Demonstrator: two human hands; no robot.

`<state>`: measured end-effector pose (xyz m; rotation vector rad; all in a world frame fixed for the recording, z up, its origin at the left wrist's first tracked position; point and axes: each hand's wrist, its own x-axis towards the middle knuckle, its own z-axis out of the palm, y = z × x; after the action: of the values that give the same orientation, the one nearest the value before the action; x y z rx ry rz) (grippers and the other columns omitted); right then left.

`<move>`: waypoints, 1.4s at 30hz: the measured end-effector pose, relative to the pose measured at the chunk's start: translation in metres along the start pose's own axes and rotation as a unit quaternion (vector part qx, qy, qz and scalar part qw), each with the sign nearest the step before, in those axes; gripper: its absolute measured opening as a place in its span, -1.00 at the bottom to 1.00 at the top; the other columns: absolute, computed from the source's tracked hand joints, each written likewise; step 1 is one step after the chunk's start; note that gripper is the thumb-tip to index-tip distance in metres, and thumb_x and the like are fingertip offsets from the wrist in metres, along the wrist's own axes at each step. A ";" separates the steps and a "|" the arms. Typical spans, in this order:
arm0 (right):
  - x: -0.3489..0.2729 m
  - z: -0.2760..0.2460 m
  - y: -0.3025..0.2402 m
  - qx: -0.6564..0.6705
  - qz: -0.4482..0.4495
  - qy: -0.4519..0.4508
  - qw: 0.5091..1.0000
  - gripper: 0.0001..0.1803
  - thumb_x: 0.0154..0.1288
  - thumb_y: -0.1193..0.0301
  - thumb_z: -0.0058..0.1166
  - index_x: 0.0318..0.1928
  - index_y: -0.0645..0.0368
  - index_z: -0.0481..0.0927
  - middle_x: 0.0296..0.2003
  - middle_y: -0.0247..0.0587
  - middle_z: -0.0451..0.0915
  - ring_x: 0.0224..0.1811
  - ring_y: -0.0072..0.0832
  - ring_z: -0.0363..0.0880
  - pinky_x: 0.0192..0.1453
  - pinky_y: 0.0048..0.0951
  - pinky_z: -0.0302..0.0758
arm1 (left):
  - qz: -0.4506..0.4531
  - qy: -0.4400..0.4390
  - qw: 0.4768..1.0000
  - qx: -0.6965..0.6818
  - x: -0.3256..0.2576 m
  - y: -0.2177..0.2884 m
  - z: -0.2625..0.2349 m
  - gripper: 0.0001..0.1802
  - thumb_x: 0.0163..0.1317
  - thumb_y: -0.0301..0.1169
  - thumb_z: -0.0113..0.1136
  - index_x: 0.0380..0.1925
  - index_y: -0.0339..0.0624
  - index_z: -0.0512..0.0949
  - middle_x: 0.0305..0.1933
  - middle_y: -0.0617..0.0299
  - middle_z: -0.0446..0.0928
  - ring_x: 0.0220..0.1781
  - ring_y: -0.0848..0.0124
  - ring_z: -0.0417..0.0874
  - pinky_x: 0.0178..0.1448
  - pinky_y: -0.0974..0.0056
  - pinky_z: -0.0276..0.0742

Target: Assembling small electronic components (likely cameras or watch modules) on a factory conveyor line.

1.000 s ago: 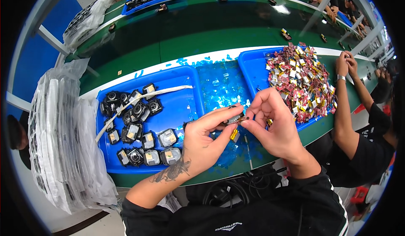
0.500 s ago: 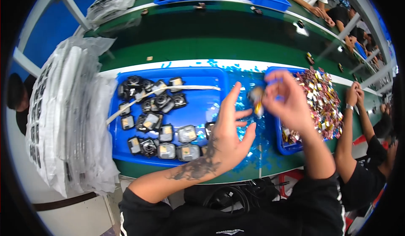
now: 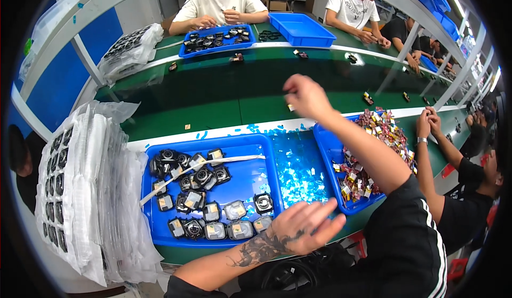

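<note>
Right hand out over the belt, left hand by the tray

Right hand is pinched on a small part above the green belt; left hand, fingers spread and empty, hovers at the blue tray edge.

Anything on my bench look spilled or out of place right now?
Yes: small blue film scraps are strewn between the two blue trays and onto the white rail. A white strip lies askew across the left tray.

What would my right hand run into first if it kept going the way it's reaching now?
Probably the green conveyor belt. Your right hand reaches forward over it, past the blue tray of small parts. Nothing else shows in that line, though its height above the belt is unclear.
</note>
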<state>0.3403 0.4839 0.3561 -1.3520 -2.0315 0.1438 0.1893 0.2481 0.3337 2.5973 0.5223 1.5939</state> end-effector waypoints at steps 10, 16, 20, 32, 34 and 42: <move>-0.116 0.038 -0.146 0.040 -0.235 -0.324 0.915 -0.72 0.13 0.40 0.18 -0.18 0.29 0.53 -0.23 0.06 0.54 -0.24 -0.02 0.64 -0.24 -0.09 0.59 | 0.136 0.061 0.989 -0.009 -0.006 -0.002 0.006 -0.36 -0.01 -0.57 0.32 0.11 0.12 0.40 -0.04 0.14 0.56 -0.17 0.34 0.54 -0.19 0.29 0.51; -0.112 0.009 -0.136 0.132 -0.086 -0.288 0.945 -0.79 0.15 0.42 0.14 -0.20 0.19 0.53 -0.30 -0.01 0.58 -0.20 -0.04 0.62 -0.23 -0.07 0.55 | 0.031 0.247 0.967 0.051 -0.010 -0.001 -0.006 -0.46 -0.11 -0.30 0.51 -0.10 -0.07 0.47 -0.16 0.18 0.47 -0.22 0.25 0.48 -0.24 0.23 0.47; -0.114 -0.044 -0.110 0.307 0.044 -0.135 0.941 -0.82 0.16 0.48 0.25 -0.23 0.23 0.56 -0.36 -0.15 0.65 -0.32 -0.38 0.67 -0.24 -0.38 0.59 | -0.254 0.265 0.925 0.098 0.011 -0.015 -0.015 -0.29 0.15 -0.34 0.17 0.25 -0.37 0.12 0.35 -0.04 0.11 0.27 0.21 0.23 0.34 0.07 0.10; -0.138 -0.137 -0.006 -0.031 0.076 -0.011 0.997 -0.87 0.15 0.47 0.22 -0.27 0.22 0.66 -0.36 -0.11 0.60 -0.30 -0.21 0.61 -0.16 -0.25 0.56 | -0.589 0.148 0.674 -0.420 0.017 -0.032 -0.006 -0.67 0.49 -0.28 -0.07 -0.10 -0.38 0.50 -0.26 0.02 0.63 -0.46 0.35 0.68 -0.36 0.38 0.56; -0.131 -0.140 0.010 -0.066 0.042 -0.078 0.994 -0.87 0.13 0.48 0.23 -0.27 0.21 0.66 -0.35 -0.10 0.60 -0.23 -0.17 0.61 -0.10 -0.21 0.54 | -0.589 0.145 0.669 -0.430 0.014 -0.032 -0.005 -0.67 0.47 -0.32 -0.04 -0.02 -0.42 0.49 -0.17 -0.02 0.64 -0.36 0.33 0.72 -0.27 0.35 0.63; -0.146 -0.113 0.010 -0.091 -0.021 -0.224 0.970 -0.81 0.07 0.37 0.30 -0.31 0.19 0.67 -0.31 -0.13 0.54 -0.12 -0.15 0.54 0.01 -0.16 0.46 | -0.595 0.084 0.660 -0.451 0.015 -0.028 -0.001 -0.55 0.42 -0.48 -0.03 0.28 -0.31 0.25 0.03 -0.10 0.57 -0.22 0.32 0.71 -0.11 0.33 0.63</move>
<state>0.4481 0.3343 0.3685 -1.4875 -2.4989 0.2707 0.1872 0.2794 0.3410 0.8942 0.8519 1.0572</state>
